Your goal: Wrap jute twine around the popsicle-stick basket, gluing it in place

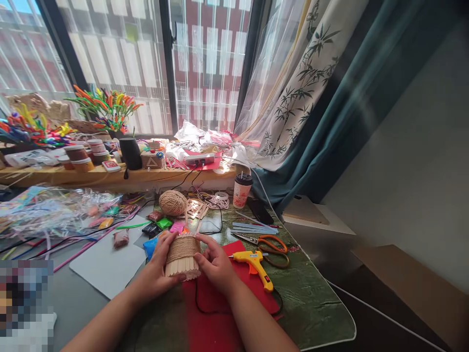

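Between my two hands is a small round holder (pixel 183 254) made of upright wooden craft sticks, its upper part wound with tan twine. My left hand (pixel 159 261) wraps its left side, with the thumb along the lower edge. On the right side, my right hand (pixel 216 261) grips it with the index finger at the top rim and the thumb against the twine. Just right of that hand, a yellow hot glue gun (pixel 256 264) lies on red paper (pixel 240 288). Behind the holder sit a ball of twine (pixel 173 203) and several loose craft sticks (pixel 197 209).
Orange-handled scissors (pixel 274 249) and pale glue sticks (pixel 254 228) lie at the right. A paper cup (pixel 242 190) stands near a dark phone (pixel 260 211). White paper (pixel 110 264), clay packets (pixel 164 223) and plastic bags (pixel 66 210) cover the left. The glue gun's cord (pixel 216 312) loops in front.
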### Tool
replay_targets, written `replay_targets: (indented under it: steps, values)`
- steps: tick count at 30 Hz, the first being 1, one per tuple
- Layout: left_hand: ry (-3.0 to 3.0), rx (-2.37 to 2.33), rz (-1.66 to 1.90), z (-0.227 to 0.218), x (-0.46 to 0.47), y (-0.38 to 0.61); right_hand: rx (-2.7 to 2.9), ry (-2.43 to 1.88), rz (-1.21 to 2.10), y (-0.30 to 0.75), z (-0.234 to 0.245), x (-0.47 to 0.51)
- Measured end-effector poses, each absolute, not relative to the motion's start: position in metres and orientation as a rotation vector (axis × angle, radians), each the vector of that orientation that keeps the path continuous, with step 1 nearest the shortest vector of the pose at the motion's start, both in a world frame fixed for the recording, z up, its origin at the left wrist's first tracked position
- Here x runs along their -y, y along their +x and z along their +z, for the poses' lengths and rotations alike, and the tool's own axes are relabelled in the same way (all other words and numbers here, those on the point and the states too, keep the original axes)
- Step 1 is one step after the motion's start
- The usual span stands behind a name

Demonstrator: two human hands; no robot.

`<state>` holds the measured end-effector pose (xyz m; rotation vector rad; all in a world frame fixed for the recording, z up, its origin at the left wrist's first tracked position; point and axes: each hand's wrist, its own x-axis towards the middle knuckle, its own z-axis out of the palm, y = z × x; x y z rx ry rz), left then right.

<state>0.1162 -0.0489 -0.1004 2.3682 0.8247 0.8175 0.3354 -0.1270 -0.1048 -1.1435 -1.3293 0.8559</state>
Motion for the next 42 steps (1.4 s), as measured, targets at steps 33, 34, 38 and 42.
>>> replay_targets:
  steps: [33, 34, 38, 42]
  values:
    - [2.31, -0.897, 0.726, -0.106, 0.05, 0.117, 1.293, -1.173, 0.628, 0.331, -0.109, 0.126]
    - [2.31, -0.898, 0.72, -0.104, 0.05, 0.117, 1.282, -1.174, 0.648, 0.331, -0.109, 0.126]
    - [2.298, -0.935, 0.661, -0.083, 0.053, 0.118, 1.269, -1.17, 0.689, 0.329, -0.109, 0.126]
    - [2.22, -0.93, 0.557, -0.049, 0.054, 0.126, 1.298, -1.166, 0.654, 0.328, -0.109, 0.125]
